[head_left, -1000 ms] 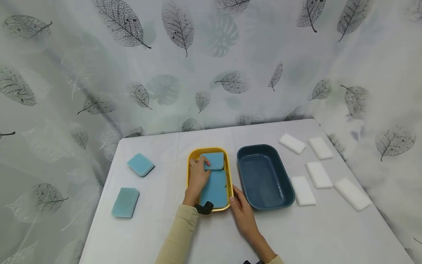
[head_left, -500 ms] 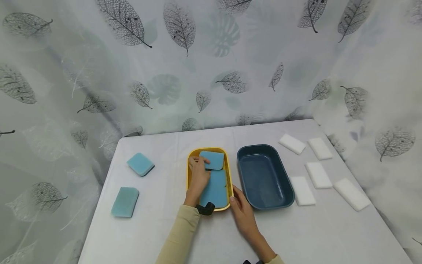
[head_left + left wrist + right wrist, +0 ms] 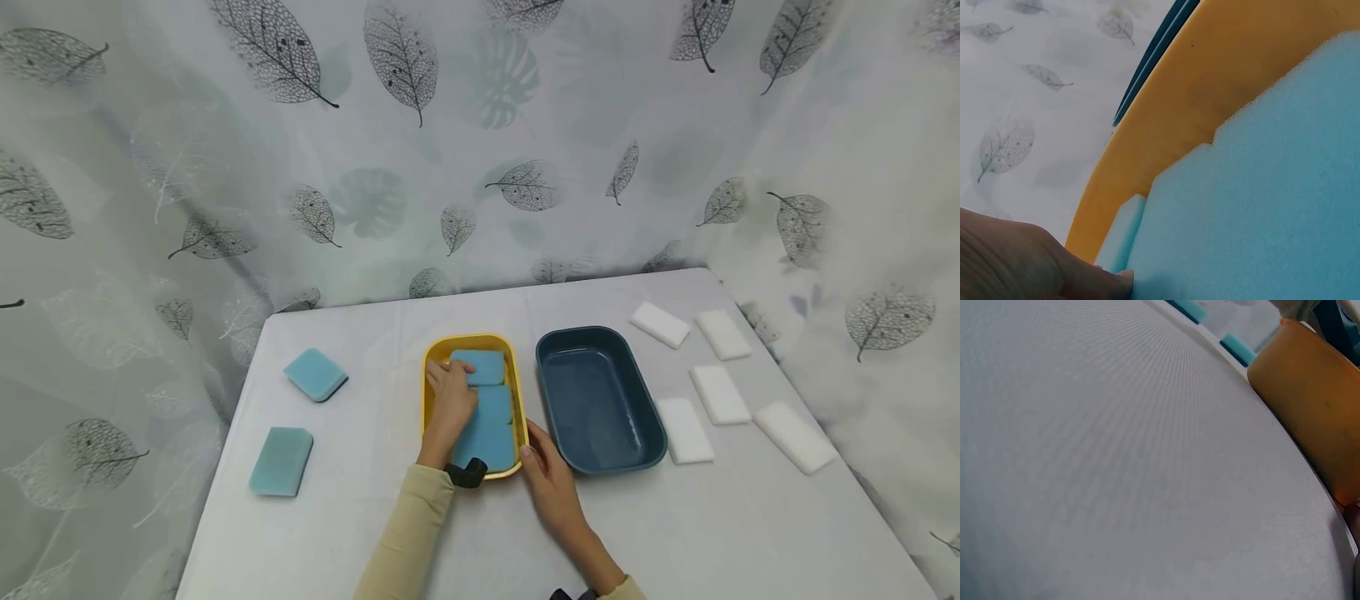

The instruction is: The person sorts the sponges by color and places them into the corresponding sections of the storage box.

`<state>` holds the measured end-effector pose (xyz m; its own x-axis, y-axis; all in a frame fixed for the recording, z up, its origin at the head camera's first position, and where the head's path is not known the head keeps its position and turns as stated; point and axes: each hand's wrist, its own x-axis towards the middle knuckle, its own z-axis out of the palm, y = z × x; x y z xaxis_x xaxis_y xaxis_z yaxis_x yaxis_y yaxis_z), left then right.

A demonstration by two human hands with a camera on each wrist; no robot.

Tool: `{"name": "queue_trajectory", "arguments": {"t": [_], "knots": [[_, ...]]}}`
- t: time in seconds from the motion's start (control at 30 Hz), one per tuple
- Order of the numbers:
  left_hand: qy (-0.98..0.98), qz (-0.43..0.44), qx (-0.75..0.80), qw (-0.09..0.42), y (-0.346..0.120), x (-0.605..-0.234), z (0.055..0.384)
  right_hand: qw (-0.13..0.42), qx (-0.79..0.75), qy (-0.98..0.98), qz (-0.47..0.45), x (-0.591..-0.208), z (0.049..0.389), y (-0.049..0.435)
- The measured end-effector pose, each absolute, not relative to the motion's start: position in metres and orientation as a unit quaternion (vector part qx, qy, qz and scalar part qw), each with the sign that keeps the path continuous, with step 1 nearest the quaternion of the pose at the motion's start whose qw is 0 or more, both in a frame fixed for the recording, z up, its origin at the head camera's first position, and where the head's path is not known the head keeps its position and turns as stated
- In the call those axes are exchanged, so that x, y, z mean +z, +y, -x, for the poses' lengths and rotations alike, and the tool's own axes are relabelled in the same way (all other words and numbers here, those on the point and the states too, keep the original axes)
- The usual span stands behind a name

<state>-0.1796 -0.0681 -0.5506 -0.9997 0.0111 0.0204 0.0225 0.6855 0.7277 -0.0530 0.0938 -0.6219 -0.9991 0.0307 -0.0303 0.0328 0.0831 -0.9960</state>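
In the head view a yellow tray holds several light blue sponges. My left hand reaches into its far half and holds the far blue sponge by its left end. That sponge lies flat against the nearer sponges. In the left wrist view the thumb touches the edge of the sponges; the other fingers are hidden there. My right hand grips the tray's near right side, thumb at the rim. The right wrist view shows the tray's outer wall with only a sliver of that hand.
A dark blue tray stands right of the yellow one. Two loose blue sponges lie on the left of the white table. Several white sponge blocks lie on the right. A leaf-print curtain hangs behind.
The far blue sponge, slightly raised and tilted half a second ago, now lies lower and flat in the tray. The left hand stays with it; the right hand keeps its place.
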Motion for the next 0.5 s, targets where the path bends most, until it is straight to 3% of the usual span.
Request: {"name": "queue_trajectory", "arguments": {"t": [0.5], "knots": [[-0.928, 0.021, -0.372, -0.012, -0.0717, -0.5501, 0.1802, 0.009, -0.673, 0.739, -0.027, -0.6207, 0.0535, 0.0943]]}}
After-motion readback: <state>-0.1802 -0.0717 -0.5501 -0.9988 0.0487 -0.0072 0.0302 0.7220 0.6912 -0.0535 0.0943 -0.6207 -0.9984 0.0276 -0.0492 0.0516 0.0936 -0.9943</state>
